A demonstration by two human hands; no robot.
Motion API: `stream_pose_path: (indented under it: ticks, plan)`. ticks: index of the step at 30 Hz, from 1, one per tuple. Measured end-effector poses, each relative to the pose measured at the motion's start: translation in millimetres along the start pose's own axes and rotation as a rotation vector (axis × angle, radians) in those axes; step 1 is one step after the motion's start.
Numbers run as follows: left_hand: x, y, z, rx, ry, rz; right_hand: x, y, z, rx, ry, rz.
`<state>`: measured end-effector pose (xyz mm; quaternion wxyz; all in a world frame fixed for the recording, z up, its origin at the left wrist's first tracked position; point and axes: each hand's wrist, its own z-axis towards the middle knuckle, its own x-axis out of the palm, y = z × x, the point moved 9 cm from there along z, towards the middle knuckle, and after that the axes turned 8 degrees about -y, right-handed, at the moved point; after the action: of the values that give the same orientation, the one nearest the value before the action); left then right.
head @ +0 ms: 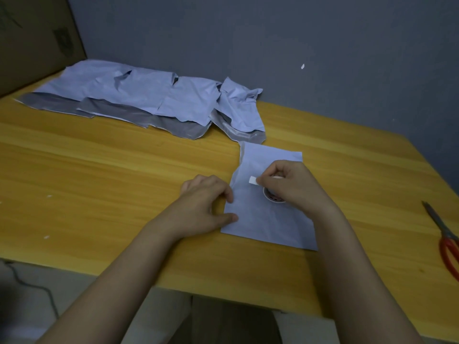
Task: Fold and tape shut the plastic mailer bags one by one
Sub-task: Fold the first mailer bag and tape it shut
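Under both our hands the folded mailer bag [263, 214] lies flat on the wooden table [99, 170]; its long axis runs away from us, leaning slightly left at the far end. Our left hand [206, 202] rests on its left edge, thumb and curled fingertips pressing the plastic down. Our right hand [290, 184] is above the bag's middle, curled round a small tape roll [273, 197] and pinching a short white strip of tape [252, 180] that points left toward the other hand. We see pale lavender-grey, lightly creased plastic. Beyond the left hand, more mailer bags [149, 98] lie overlapping, grey inner flaps showing. Well right of the right hand lie red-handled scissors [444, 242]
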<state>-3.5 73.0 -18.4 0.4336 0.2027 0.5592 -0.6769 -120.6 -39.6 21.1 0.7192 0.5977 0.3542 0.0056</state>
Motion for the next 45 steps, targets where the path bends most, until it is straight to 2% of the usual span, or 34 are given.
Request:
stream_pose_path:
  ticks: [13, 20, 24, 28, 33, 45]
  plan:
    - [-4, -2, -2, 0.065, -0.066, -0.015, 35, -6, -2, -0.007, 0.102, -0.060]
    - [-11, -12, -10, 0.224, -0.116, 0.062, 32, 3, 1, -0.059, 0.082, -0.088]
    - [-8, -19, -13, 0.277, -0.110, 0.093, 41, 7, 1, -0.068, 0.145, -0.196]
    - [-8, -18, -15, 0.290, -0.113, 0.111, 47, 6, 2, -0.063, 0.156, -0.275]
    - [-9, -19, -16, 0.290, -0.111, 0.126, 38, 10, 5, -0.047, 0.109, -0.254]
    - [-11, -25, -17, 0.344, -0.143, 0.200, 49, 3, 3, -0.017, 0.133, -0.309]
